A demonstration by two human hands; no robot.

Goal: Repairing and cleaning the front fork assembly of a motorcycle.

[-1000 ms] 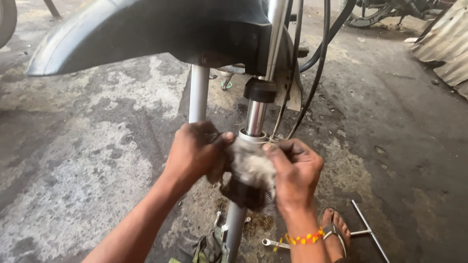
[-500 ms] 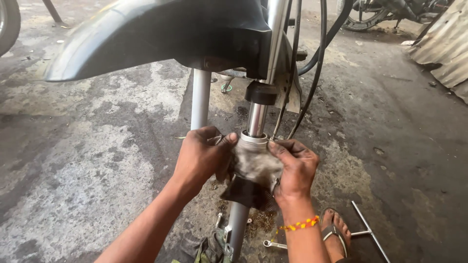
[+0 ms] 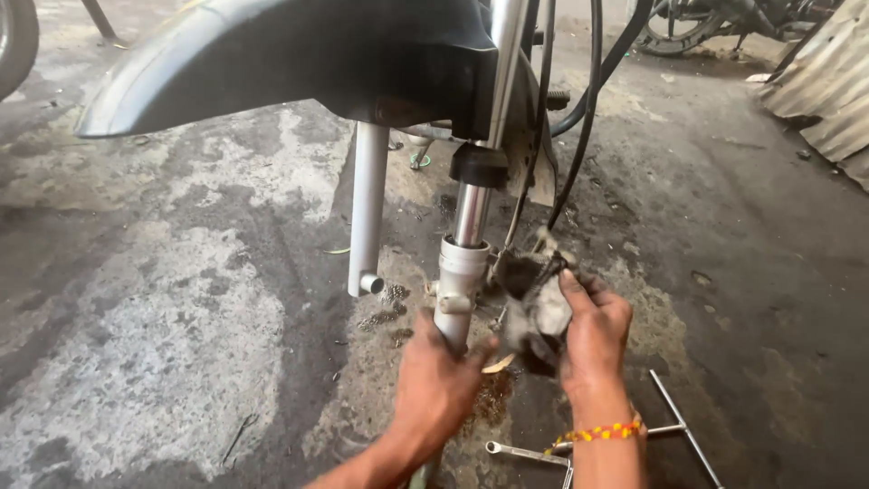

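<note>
A motorcycle's front end hangs above a stained concrete floor, under a dark mudguard. The nearer silver fork leg has a chrome tube and a black dust seal above it. My left hand wraps around the lower part of that leg. My right hand holds a dirty, oil-darkened rag just to the right of the leg, apart from it. A second, plain silver fork leg hangs to the left.
Black cables run down beside the fork. A spanner and a T-handle wrench lie on the floor near my right wrist. Corrugated metal sheets sit at the far right. Oil stains mark the floor under the fork.
Both hands were wrapped with the rag around the fork leg's top. My right hand has pulled the rag off to the right, baring the leg, and my left hand has slid down.
</note>
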